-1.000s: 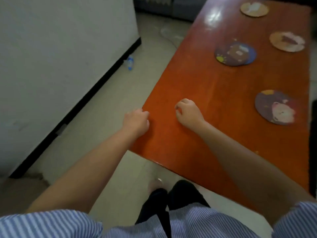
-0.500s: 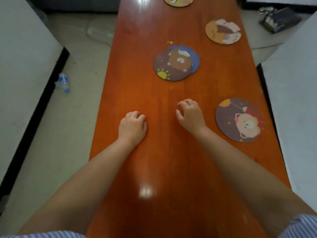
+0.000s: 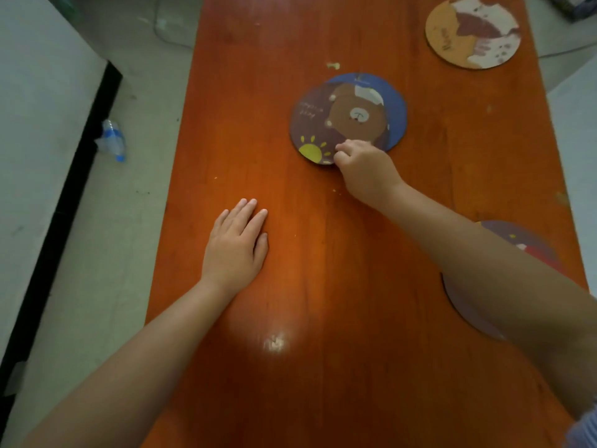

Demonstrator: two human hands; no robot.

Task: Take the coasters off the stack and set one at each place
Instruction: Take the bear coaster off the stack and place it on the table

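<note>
A small stack of round coasters lies mid-table: the top coaster (image 3: 339,121) is brown with a bear and a yellow sun, over a blue coaster (image 3: 395,105) that peeks out on the right. My right hand (image 3: 366,168) pinches the near edge of the top coaster. My left hand (image 3: 237,245) lies flat on the orange-brown table (image 3: 258,92), fingers together, holding nothing. A purple coaster (image 3: 529,244) sits at the right edge, mostly hidden under my right forearm. An orange and white coaster (image 3: 471,30) lies far right.
The table is long and narrow, with floor on both sides. A plastic bottle (image 3: 111,140) lies on the floor at the left by a white wall with a black skirting. A pale scrap (image 3: 333,65) sits on the table beyond the stack.
My right hand has reached forward from a resting fist to the stack's near edge. My left hand has opened flat. The view has moved closer along the table.
</note>
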